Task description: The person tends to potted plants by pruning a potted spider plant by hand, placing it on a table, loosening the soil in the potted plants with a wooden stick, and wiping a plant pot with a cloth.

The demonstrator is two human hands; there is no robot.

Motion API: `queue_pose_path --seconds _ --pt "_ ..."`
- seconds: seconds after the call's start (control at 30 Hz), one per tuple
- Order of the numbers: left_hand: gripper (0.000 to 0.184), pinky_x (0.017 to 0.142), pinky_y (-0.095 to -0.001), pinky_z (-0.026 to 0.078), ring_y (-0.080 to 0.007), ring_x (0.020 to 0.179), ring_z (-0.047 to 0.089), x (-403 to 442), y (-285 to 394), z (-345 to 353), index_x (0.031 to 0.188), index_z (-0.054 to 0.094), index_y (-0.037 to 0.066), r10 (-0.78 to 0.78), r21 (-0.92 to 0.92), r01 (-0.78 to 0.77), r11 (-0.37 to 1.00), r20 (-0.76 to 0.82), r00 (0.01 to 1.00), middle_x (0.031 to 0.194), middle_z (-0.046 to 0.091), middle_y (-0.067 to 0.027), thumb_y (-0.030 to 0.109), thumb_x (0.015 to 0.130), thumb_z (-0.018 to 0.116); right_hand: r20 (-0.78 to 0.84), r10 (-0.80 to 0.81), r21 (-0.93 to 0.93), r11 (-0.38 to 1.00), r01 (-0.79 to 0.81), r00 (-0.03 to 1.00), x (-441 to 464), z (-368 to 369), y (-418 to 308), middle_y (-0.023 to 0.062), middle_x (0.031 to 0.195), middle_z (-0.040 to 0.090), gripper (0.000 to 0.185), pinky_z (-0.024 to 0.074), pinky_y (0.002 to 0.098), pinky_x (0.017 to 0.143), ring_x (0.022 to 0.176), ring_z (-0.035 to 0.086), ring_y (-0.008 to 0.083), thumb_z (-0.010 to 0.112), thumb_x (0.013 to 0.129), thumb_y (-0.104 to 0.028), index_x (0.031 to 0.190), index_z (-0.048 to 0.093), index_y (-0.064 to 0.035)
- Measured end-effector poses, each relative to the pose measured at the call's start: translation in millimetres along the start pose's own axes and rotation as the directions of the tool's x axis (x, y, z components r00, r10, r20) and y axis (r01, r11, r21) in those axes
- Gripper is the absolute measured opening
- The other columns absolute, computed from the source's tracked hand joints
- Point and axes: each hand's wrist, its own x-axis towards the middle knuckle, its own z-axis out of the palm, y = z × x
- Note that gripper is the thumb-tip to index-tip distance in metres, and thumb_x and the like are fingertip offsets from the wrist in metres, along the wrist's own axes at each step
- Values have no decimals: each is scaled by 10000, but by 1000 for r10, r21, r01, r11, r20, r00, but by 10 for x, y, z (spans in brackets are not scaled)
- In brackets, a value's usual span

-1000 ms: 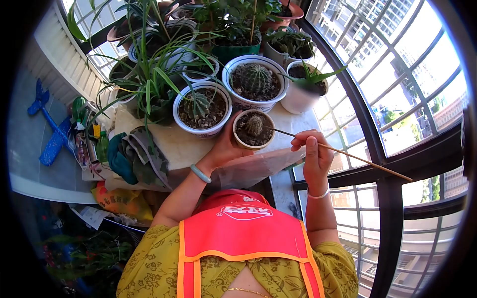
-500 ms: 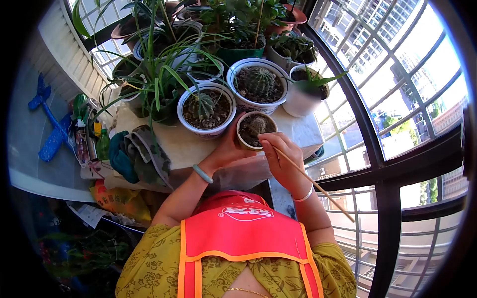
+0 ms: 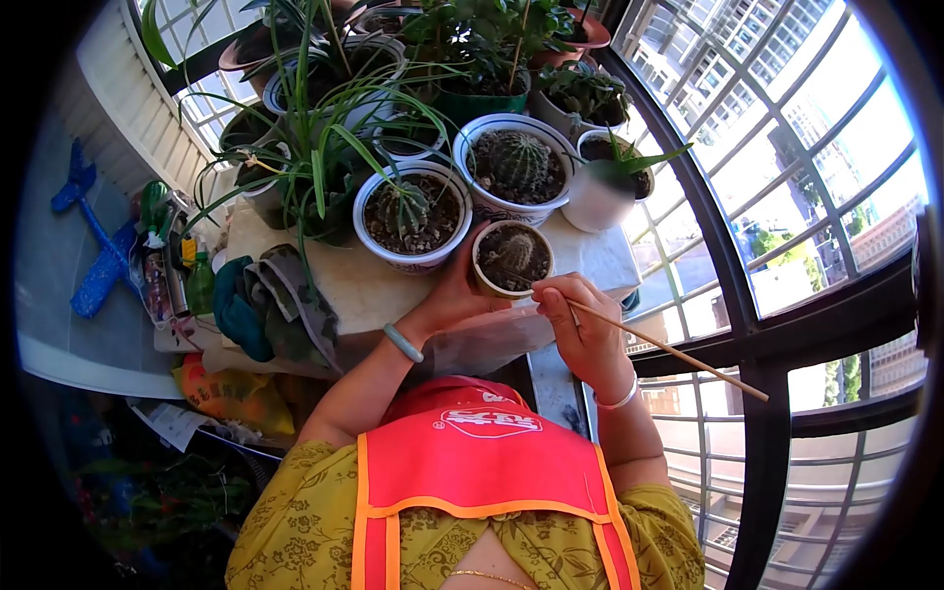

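My left hand [image 3: 457,297] is wrapped round the left side of a small pale pot [image 3: 511,258] that holds dark soil and a small brownish cactus [image 3: 513,256]. Pinched between the fingers of my right hand [image 3: 580,320] is a thin wooden stick [image 3: 678,356], slanting down to the right. Its upper tip is hidden at my fingertips, beside the small pot's lower right rim. Just behind stand two larger white pots with blue rims, the left one [image 3: 413,215] and the right one [image 3: 516,167], each with a round green cactus.
More potted plants crowd the back of the pale tabletop [image 3: 364,295]. A folded cloth [image 3: 285,305], a green bottle [image 3: 202,285] and a blue toy-like object [image 3: 103,261] are at the left. A barred window [image 3: 787,197] borders the right side.
My right hand came in from the right to the small pot, then drew back slightly. The stick first dipped steeply and now slants less. The small pot has shifted slightly right.
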Motion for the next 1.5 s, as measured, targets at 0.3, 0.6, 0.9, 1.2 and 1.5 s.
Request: queue_pose_path --seconds 0.3,0.6,0.9,1.2,1.5 --pt "1078 1056 -360 321 -198 1285 320 -2 44 1 1416 137 109 -56 -39 55 998 -3 998 1386 309 -70 123 594 836 -12 -36 -81 996 35 999 276 165 148 170 779 584 85 450 365 570 662 567 336 544 872 -76 889 562 6" --pt "1009 1063 -334 276 -192 1269 334 -1 122 31 1391 204 62 -17 -10 17 1000 -20 1000 1351 351 -84 65 582 806 1 2 -113 994 -2 1000 321 216 87 121 717 616 156 475 265 569 612 609 176 522 903 -92 879 607 36" --pt "1021 1069 -337 262 -195 1270 333 0 62 6 1394 202 64 -6 -13 6 1000 -17 1000 1354 350 -89 85 578 815 -53 118 -75 990 -122 992 369 132 18 178 748 595 134 460 356 578 647 590 322 538 884 -103 879 587 22" --pt "1072 1050 -362 334 -197 1284 324 -1 -27 -32 1414 141 130 -22 8 22 1000 18 1000 1386 308 -58 88 596 832 15 218 62 974 -218 976 86 88 38 129 755 614 140 470 288 576 621 599 210 534 897 -98 914 591 29" --pt "1064 1054 -366 327 -199 1285 328 6 -22 8 1408 144 111 -28 -67 28 997 -1 1000 1381 322 -66 60 590 823 33 289 184 939 -290 957 -108 7 135 92 770 629 166 479 233 597 655 600 116 499 925 -101 950 599 29"
